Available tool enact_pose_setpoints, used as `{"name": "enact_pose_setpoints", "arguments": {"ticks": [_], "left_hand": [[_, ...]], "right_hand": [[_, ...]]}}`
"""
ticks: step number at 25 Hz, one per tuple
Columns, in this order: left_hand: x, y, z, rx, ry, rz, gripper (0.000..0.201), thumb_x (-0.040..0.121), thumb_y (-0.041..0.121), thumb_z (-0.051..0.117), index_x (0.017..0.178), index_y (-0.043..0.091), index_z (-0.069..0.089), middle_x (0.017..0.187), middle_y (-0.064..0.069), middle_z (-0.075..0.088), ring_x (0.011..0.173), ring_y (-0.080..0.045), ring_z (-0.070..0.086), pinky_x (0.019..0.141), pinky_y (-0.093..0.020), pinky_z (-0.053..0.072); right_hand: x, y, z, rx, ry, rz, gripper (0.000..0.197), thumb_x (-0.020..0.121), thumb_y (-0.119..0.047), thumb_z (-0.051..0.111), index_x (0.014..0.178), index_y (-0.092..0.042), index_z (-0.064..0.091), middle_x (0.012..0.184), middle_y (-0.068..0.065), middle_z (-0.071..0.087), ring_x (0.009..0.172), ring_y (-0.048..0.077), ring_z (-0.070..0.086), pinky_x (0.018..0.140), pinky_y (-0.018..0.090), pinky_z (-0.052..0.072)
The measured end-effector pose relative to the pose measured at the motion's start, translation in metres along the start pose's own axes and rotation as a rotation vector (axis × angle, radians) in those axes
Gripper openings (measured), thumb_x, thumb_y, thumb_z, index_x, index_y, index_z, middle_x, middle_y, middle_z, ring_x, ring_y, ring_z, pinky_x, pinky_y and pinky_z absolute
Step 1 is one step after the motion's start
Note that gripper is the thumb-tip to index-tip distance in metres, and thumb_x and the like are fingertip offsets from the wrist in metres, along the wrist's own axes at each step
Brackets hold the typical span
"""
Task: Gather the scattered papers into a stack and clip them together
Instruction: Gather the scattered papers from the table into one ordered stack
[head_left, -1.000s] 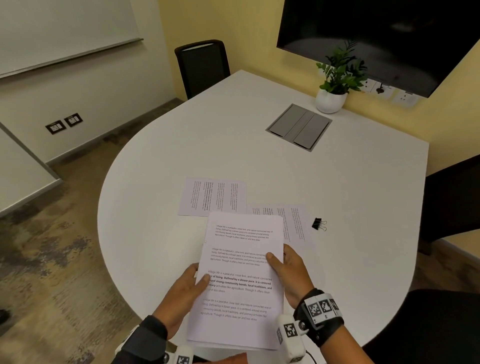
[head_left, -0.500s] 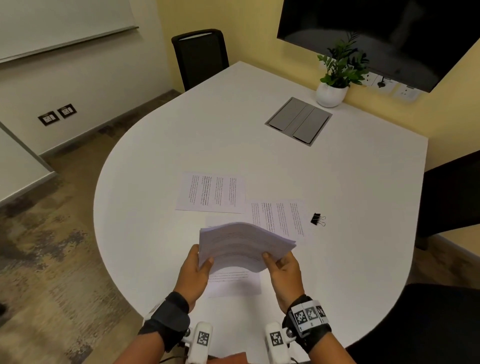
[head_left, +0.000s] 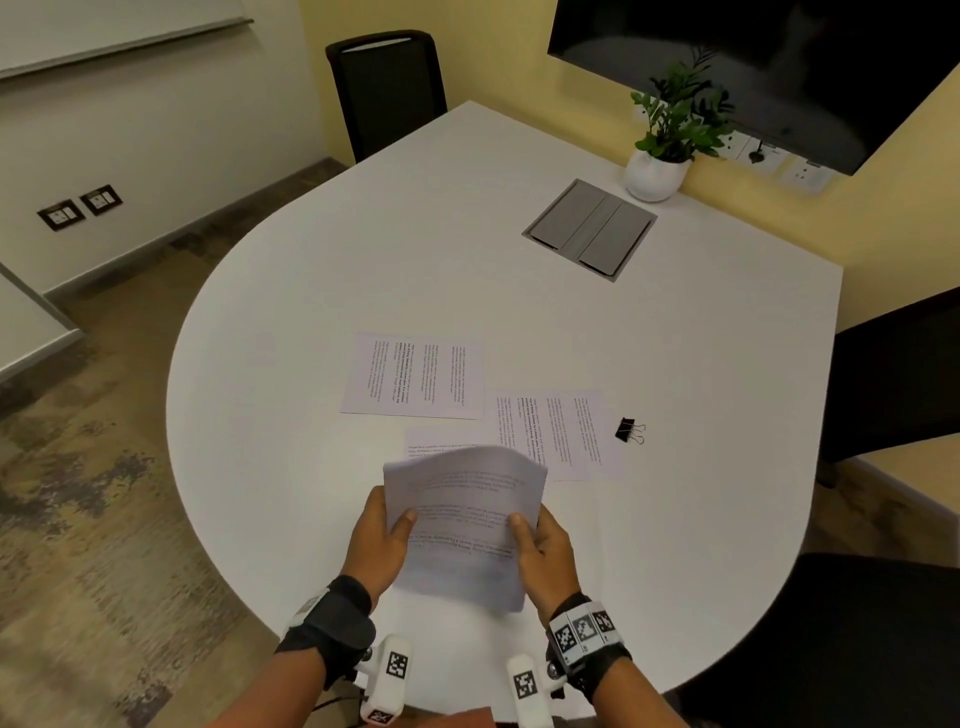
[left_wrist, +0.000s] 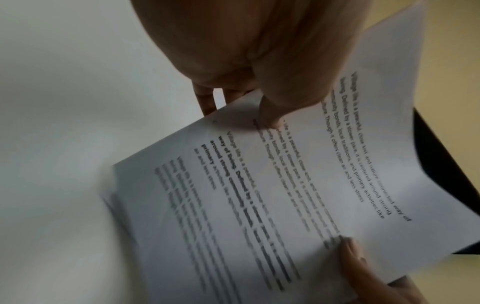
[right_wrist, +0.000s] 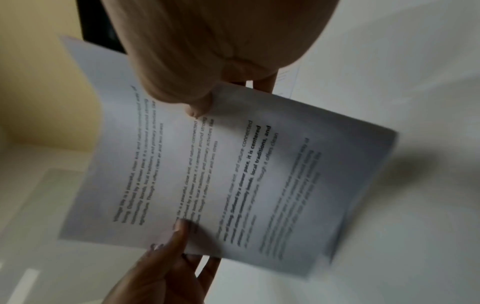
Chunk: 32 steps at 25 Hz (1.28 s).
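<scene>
A stack of papers (head_left: 462, 525) was gripped at its side edges by the left hand (head_left: 376, 540) and right hand (head_left: 545, 551), above the table (head_left: 675, 519). Beyond the stack lay loose sheets (head_left: 415, 376); a binder clip (head_left: 629, 430) lay farther right.

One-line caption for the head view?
Both hands hold a paper stack; loose sheets and clip wait.
</scene>
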<state>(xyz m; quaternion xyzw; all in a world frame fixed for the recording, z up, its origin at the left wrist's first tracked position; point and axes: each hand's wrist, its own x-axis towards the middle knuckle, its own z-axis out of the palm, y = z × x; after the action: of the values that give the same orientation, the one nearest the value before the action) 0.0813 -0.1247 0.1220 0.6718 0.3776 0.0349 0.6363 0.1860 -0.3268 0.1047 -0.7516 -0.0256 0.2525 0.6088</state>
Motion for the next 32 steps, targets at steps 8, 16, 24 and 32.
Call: {"name": "enact_pose_setpoints", "arguments": {"ticks": [8,16,24,32], "left_hand": [[-0.004,-0.020,-0.031,-0.107,-0.195,-0.118,0.040,0.092,0.030,0.078,0.129,0.027,0.065,0.123,0.008,0.079,0.113,-0.018,0.075,0.101,-0.043,0.059],[0.014,-0.025,-0.028,-0.077,-0.064,-0.125,0.030,0.096,0.021,0.073,0.118,0.040,0.064,0.108,0.029,0.078,0.111,-0.013,0.072,0.091,-0.031,0.058],[0.036,-0.011,-0.031,-0.140,0.062,-0.178,0.030,0.093,0.018,0.076,0.115,0.036,0.067,0.106,0.015,0.082,0.108,-0.020,0.074,0.097,-0.046,0.058],[0.049,-0.006,-0.049,-0.063,0.145,-0.188,0.034,0.082,0.039,0.086,0.111,0.047,0.072,0.111,0.007,0.083,0.103,-0.025,0.079,0.098,-0.054,0.058]], "right_hand": [[0.022,-0.020,-0.002,0.325,0.038,0.098,0.026,0.103,-0.010,0.063,0.126,-0.016,0.072,0.119,0.004,0.080,0.109,0.024,0.077,0.094,0.041,0.062],[0.088,-0.002,-0.015,0.141,0.081,0.277,0.016,0.097,-0.022,0.071,0.109,-0.013,0.075,0.116,0.015,0.076,0.094,0.022,0.074,0.087,0.042,0.065],[0.193,0.036,-0.093,-0.710,0.338,0.473,0.099,0.073,-0.052,0.088,0.149,-0.007,0.044,0.152,0.019,0.044,0.142,0.040,0.044,0.114,0.050,0.041],[0.240,0.049,-0.106,-0.818,0.377,0.708,0.139,0.056,-0.070,0.089,0.158,-0.007,0.018,0.159,0.018,0.025,0.151,0.039,0.024,0.116,0.060,0.038]]}}
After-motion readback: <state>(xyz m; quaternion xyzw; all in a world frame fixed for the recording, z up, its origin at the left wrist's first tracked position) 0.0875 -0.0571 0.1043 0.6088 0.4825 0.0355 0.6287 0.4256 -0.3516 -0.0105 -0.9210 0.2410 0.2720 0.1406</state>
